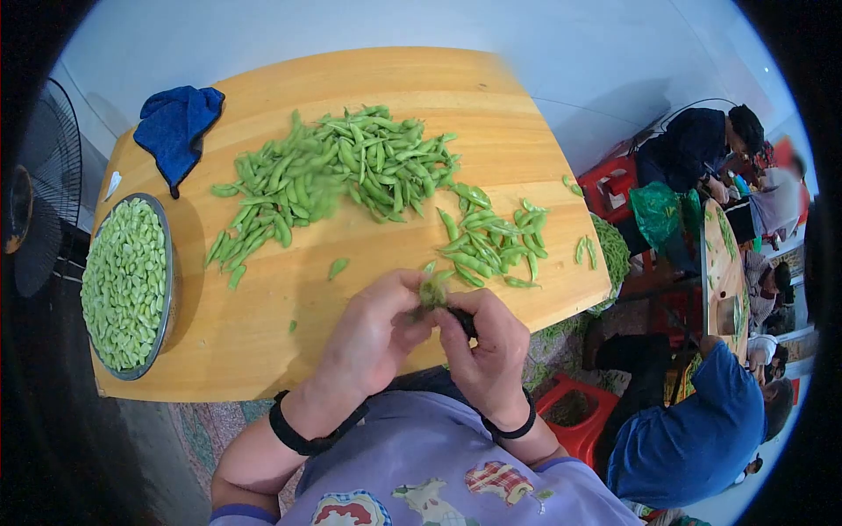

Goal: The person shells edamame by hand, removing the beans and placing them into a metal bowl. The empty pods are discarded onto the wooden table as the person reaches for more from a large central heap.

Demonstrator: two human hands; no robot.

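Both hands meet at the near edge of a wooden table (289,280). My left hand (373,337) and my right hand (482,346) pinch one green bean pod (431,291) between their fingertips. A small dark object shows under my right thumb; what it is cannot be told. Beyond the hands lies a small heap of pods (487,241), and further back a large pile of pods (338,175). A metal bowl (169,289) at the left edge is full of shelled pale green beans (123,280).
A blue cloth (178,127) lies at the table's far left corner. A standing fan (35,193) is at the left. At the right, other people sit on red stools around another table (724,263). A red basket (574,416) stands on the floor by my right arm.
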